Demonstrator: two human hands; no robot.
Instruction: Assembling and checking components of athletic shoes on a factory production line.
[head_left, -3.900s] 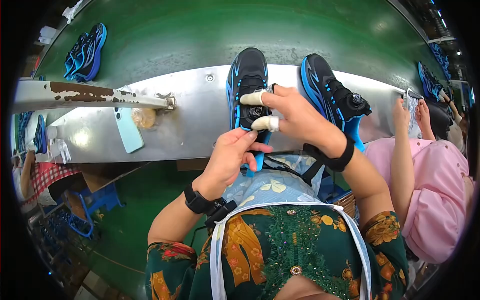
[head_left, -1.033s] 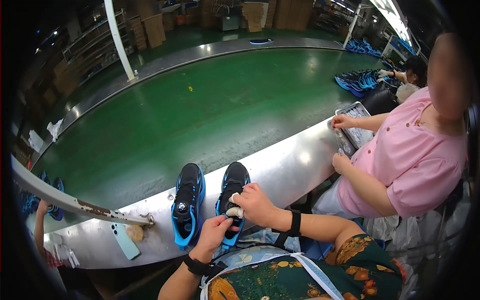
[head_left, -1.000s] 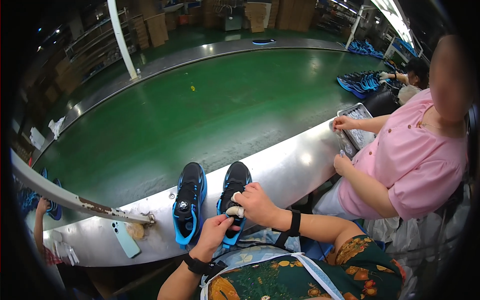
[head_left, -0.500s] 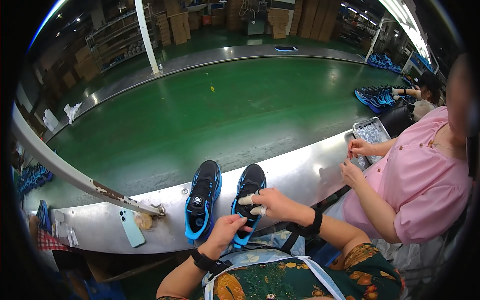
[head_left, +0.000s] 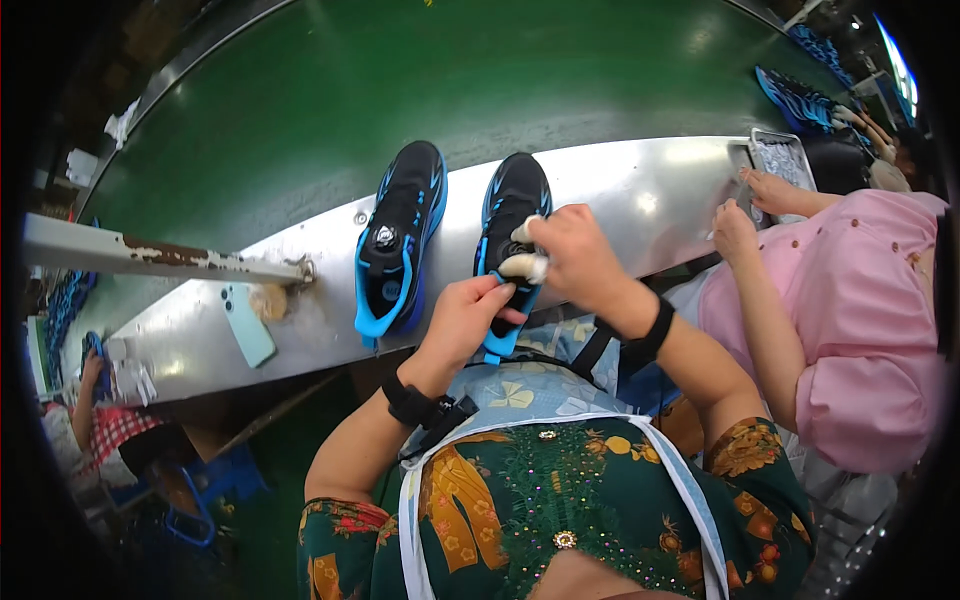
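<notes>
Two black sneakers with bright blue trim stand on the metal ledge in front of me, toes pointing away. The left sneaker [head_left: 410, 195] is untouched; a round dial sits on its tongue. On the right sneaker [head_left: 518, 190] both hands are at work. My left hand [head_left: 462, 322] pinches at the left side of its opening, thumb and fingers together. My right hand [head_left: 580, 262], with white covers on some fingers, grips the tongue area from the right. The fingers hide this shoe's dial area, so any small part between them cannot be made out.
A green conveyor belt [head_left: 560, 85] runs beyond the metal ledge [head_left: 640, 190]. Left lie a light-green phone [head_left: 247, 327] and a chipped white post [head_left: 200, 258]. At right, a co-worker in pink [head_left: 830, 330] works near a tray of small clear parts [head_left: 782, 160]. More shoes [head_left: 800, 100] stand farther right.
The view has tipped downward, so the shoes and hands appear higher and more of my apron shows. Both hands stay at the right sneaker; the right one's fingers have shifted slightly on it.
</notes>
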